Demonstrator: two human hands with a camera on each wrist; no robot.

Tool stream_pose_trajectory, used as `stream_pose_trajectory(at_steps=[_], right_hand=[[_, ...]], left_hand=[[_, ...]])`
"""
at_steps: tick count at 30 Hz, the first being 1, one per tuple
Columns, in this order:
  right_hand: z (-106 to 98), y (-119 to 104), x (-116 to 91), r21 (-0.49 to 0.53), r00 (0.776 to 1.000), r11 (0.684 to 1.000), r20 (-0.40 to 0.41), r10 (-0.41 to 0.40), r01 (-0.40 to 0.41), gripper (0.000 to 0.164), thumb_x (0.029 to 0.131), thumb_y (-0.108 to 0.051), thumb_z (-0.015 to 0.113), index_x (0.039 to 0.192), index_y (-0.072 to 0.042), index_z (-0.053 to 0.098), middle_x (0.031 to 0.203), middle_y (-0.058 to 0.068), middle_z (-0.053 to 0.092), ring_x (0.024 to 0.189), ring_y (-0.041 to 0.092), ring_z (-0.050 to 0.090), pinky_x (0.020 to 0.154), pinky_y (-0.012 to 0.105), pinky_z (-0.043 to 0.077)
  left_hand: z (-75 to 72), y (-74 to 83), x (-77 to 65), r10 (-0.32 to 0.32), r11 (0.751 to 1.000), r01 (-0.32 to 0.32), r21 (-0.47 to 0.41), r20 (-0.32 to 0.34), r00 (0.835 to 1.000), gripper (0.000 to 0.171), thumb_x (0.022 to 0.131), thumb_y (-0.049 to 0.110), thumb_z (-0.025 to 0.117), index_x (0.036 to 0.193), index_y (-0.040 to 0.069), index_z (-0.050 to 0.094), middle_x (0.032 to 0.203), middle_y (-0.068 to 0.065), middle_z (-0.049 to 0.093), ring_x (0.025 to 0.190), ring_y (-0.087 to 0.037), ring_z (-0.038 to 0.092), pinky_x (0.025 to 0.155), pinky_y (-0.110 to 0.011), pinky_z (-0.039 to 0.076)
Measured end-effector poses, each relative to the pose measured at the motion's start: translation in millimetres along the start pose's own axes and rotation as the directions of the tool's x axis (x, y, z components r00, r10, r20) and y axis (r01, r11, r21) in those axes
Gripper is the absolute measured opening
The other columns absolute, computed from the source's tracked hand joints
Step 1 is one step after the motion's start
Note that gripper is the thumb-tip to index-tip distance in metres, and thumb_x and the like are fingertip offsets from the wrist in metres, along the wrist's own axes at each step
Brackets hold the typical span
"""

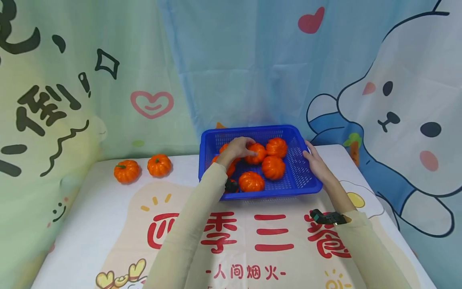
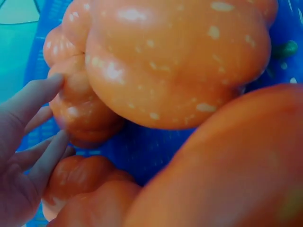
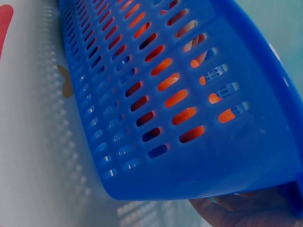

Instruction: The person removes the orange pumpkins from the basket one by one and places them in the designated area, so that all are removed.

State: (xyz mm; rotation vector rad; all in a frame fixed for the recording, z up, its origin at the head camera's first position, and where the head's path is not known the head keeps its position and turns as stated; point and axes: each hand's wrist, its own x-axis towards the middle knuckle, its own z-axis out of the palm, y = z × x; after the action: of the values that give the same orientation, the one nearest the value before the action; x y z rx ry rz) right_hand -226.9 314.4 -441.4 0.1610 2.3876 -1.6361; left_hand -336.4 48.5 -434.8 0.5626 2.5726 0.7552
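Note:
A blue plastic basket (image 1: 303,176) with slotted walls stands at the back of the table, several small orange pumpkins inside it. My left hand (image 1: 239,149) reaches over the basket's left part and holds a pumpkin (image 1: 256,155) among the others. In the left wrist view, thumb and fingers (image 2: 31,101) touch a pumpkin (image 2: 83,106) from two sides, while a larger-looking pumpkin (image 2: 180,61) fills the foreground. My right hand (image 1: 319,162) grips the basket's right rim, thumb on top. Seen from the right wrist, that hand (image 3: 246,210) is partly hidden behind the basket's wall (image 3: 227,161).
Two more pumpkins, one (image 1: 127,171) with a green stem and another (image 1: 159,165) beside it, sit on the table left of the basket. A printed cloth (image 1: 267,249) covers the table. Behind it hangs a patterned curtain (image 1: 238,72), close to the basket's back rim.

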Motion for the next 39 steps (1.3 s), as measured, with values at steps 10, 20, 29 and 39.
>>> stream_pose_trajectory(at_steps=[10,20,29,39], right_hand=[[-1.8,18.0,11.6,-0.011,1.000,1.000,-0.007,-0.020,0.020,0.060,0.105,-0.041,0.020,0.155,-0.027,-0.011,0.163,0.019,-0.005,0.148,0.048,0.007,0.116,0.069,0.004],[0.8,19.6,8.6,-0.014,1.000,1.000,-0.007,-0.016,0.016,0.061,0.105,-0.042,0.020,0.155,-0.026,-0.011,0.163,0.020,-0.002,0.147,0.049,0.007,0.115,0.070,0.006],[-1.3,19.9,10.2,-0.009,1.000,1.000,-0.011,-0.022,0.022,0.060,0.106,-0.041,0.020,0.155,-0.028,-0.011,0.164,0.018,-0.004,0.148,0.047,0.007,0.116,0.069,0.005],[-2.1,18.2,10.8,-0.024,1.000,0.999,-0.016,-0.023,0.022,0.060,0.106,-0.041,0.020,0.156,-0.027,-0.010,0.163,0.018,-0.003,0.148,0.047,0.008,0.116,0.069,0.005]], left_hand=[[3.1,-1.2,5.0,0.090,0.993,-0.096,0.069,0.094,0.992,0.064,0.088,0.037,0.071,0.144,0.022,0.044,0.150,-0.006,0.044,0.140,-0.026,0.039,0.117,-0.042,0.032],[4.7,-3.9,3.9,0.123,0.990,-0.133,0.054,0.165,0.979,0.067,0.087,0.036,0.071,0.146,0.023,0.042,0.150,-0.009,0.042,0.139,-0.027,0.039,0.117,-0.044,0.032],[6.2,-1.6,4.2,0.112,0.991,-0.125,0.054,0.207,0.972,0.069,0.091,0.039,0.066,0.150,0.026,0.033,0.157,-0.007,0.033,0.145,-0.028,0.030,0.121,-0.046,0.025],[6.4,-6.0,6.7,0.196,0.977,-0.207,0.045,0.182,0.964,0.072,0.087,0.042,0.069,0.148,0.022,0.037,0.153,-0.006,0.040,0.140,-0.024,0.039,0.118,-0.042,0.031]])
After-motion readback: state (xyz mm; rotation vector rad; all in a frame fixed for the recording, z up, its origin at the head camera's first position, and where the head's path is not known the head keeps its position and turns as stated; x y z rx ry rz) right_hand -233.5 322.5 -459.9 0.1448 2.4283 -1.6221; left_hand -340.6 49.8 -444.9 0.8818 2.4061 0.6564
